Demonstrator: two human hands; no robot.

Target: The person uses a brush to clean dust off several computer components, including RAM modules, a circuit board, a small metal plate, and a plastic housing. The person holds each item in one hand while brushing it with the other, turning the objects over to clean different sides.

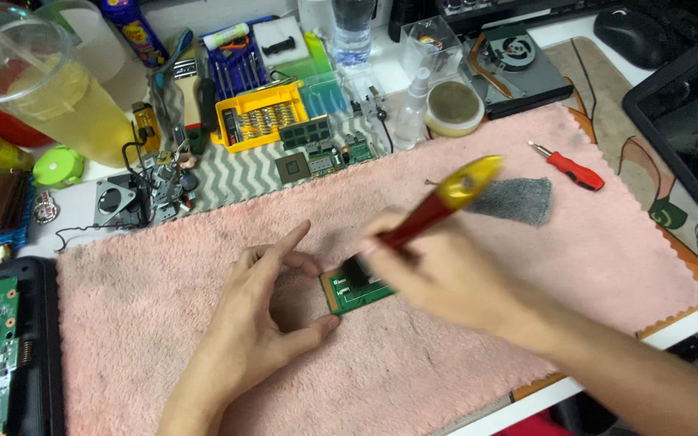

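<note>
A small circuit board point(355, 289) lies on a fluffy mat point(527, 323) near its middle, between the left hand point(256, 323) and the right hand point(438, 270), which holds a brush point(426, 214) over it. A cloth point(519, 199) and a screwdriver point(567, 168) lie behind and to the right on the mat. A bit set point(262, 117) sits behind the mat, a drink cup point(50, 85) far left.
</note>
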